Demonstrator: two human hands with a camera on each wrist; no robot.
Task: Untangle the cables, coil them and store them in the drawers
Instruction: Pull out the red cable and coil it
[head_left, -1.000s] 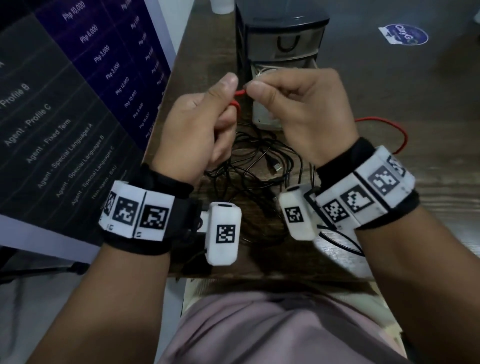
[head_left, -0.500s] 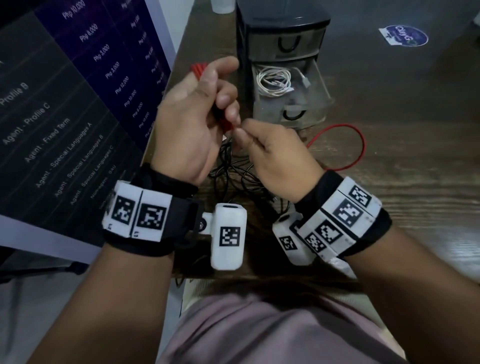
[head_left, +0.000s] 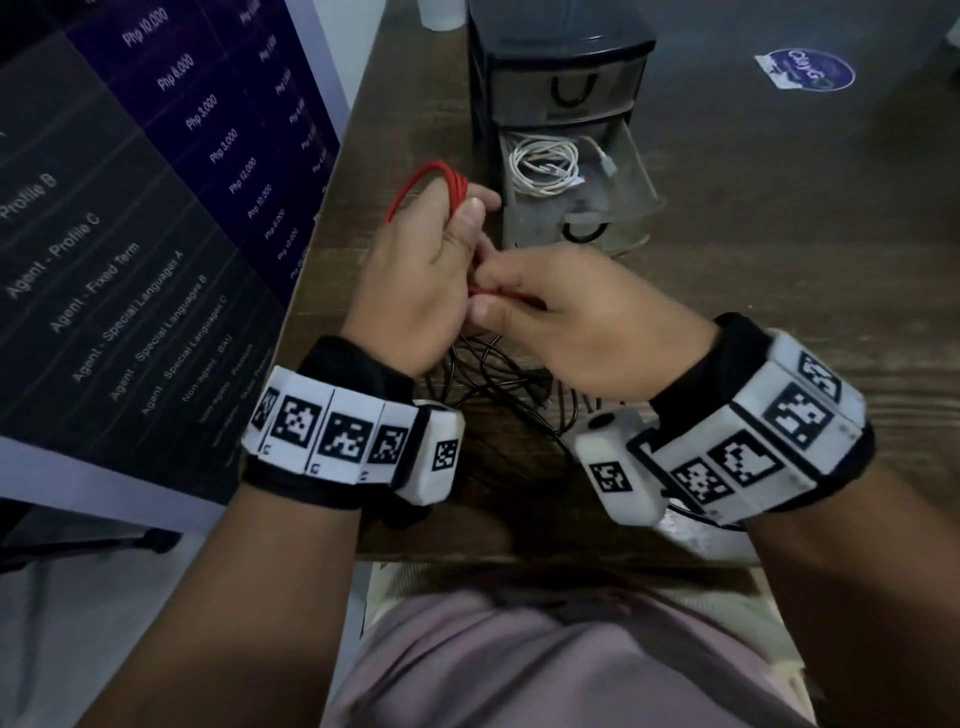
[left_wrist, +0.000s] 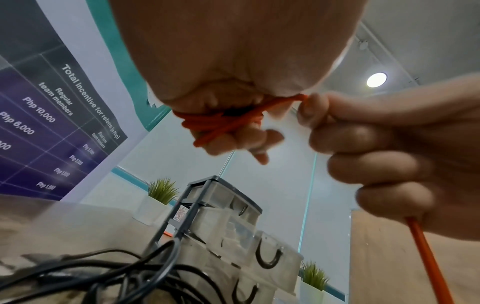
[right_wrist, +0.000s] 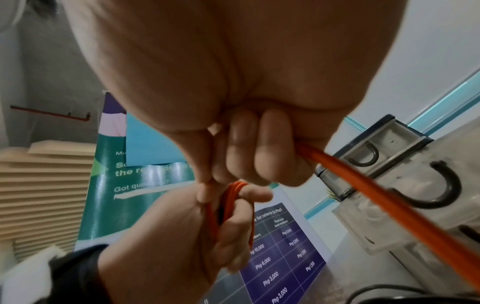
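Head view, red cable (head_left: 435, 183) looped round left fingers (head_left: 470, 218), right fingers (head_left: 498, 291) pinching it

"Php 10,000" on poster (head_left: 156, 208)

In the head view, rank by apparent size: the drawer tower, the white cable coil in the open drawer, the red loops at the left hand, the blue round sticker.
1. Black-framed clear plastic drawer tower
2-4. Coiled white cable, blue round sticker and red cable loops: too alike to rank.
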